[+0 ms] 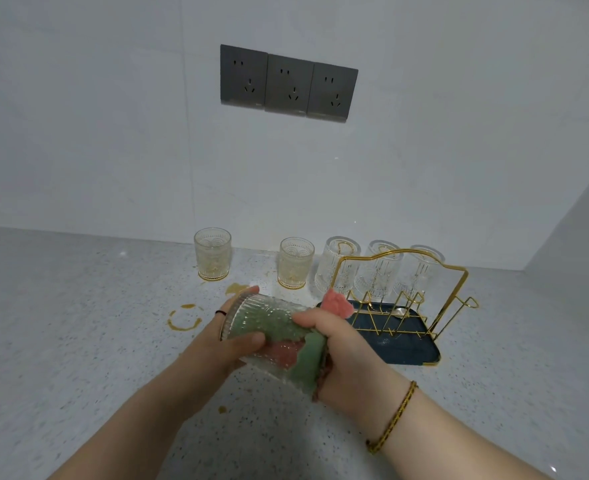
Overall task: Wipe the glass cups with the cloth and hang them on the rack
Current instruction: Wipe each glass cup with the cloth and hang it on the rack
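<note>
Ribbed glass cup (269, 318) held over countertop (78, 341), lying sideways, long axis slanting, mouth toward lower right. Left hand (232, 336) clamped around base; right hand (334, 344) closed on cloth (307, 355) stuffed inside.

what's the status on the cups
Left hand holds ribbed glass cup; right hand wipes with cloth. Three cups on rack, two waiting. Nothing blocking.
</note>
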`<state>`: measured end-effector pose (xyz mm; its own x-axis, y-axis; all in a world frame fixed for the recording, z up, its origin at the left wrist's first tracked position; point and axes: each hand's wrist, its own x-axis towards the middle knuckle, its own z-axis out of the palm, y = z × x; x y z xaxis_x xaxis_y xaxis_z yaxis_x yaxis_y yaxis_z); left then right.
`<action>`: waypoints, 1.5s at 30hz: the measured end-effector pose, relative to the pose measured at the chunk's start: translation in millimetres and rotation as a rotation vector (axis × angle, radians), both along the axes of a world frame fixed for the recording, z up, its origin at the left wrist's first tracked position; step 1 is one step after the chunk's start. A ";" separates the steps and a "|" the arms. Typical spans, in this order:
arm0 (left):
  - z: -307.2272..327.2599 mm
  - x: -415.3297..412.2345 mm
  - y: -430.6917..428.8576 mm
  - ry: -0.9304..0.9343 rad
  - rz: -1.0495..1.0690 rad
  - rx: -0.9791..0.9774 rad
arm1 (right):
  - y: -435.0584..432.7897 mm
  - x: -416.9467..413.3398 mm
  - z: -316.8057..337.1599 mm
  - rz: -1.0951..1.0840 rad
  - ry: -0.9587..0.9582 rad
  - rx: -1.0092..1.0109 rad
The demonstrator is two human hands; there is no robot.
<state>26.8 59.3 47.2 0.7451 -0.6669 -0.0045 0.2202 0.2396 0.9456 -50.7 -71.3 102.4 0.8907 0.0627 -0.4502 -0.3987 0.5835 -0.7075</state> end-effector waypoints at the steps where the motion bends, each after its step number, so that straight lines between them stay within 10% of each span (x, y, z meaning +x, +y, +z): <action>1: -2.8 1.3 1.6 -0.010 0.018 -0.032 | -0.3 -2.0 2.2 0.029 -0.028 -0.002; 9: 14.3 -8.9 3.8 0.146 -0.102 0.067 | 4.3 -12.7 4.5 0.450 -0.349 -0.954; 16: 6.0 -2.3 13.1 0.100 -0.104 -0.105 | -7.5 -0.6 -5.5 0.161 -0.115 -0.071; 25: 9.6 -9.2 2.6 0.236 -0.083 0.033 | -2.8 -5.6 -13.6 0.429 -0.118 -0.962; 33: 10.7 -7.3 5.2 0.104 -0.120 -0.079 | -15.6 -1.0 -2.4 0.120 -0.043 -0.066; 41: 10.9 -11.2 -1.6 0.250 -0.062 0.057 | -9.6 -18.8 0.1 0.302 -0.151 -0.875; 45: 7.3 -13.1 -1.3 0.177 -0.104 0.064 | -14.9 -8.8 4.9 0.231 -0.123 -0.564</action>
